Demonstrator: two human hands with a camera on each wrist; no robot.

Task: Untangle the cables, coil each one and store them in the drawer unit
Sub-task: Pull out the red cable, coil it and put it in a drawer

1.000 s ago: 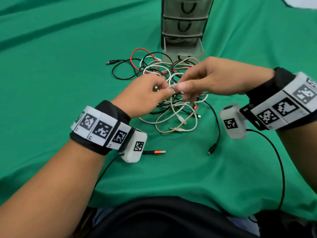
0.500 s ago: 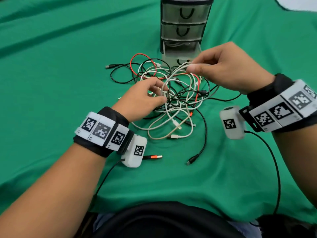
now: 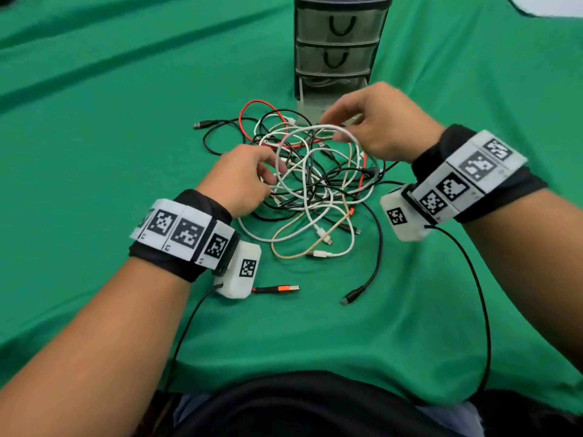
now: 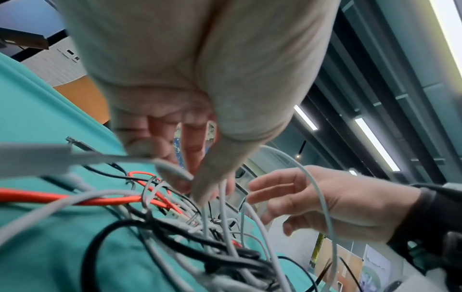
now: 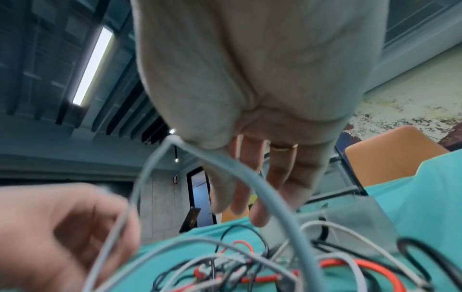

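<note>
I judge risk: right hand (image 3: 381,124) pinches the white cable (image 3: 303,134) loop, left hand (image 3: 243,178) fingers curled into the tangle (image 3: 315,190); pulling could tighten knots.

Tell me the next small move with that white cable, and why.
Probably draw the white cable up and away with the right hand, while the left hand holds the tangle down: its loop is lifted, but the rest threads through the pile.

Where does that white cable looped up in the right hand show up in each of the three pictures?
Head: the white cable arches at upper centre, from the right hand.
Left wrist: it curves down at right, across that hand.
Right wrist: centre, hanging from the thumb.
Shared landmark: the red cable in the tangle.
</note>
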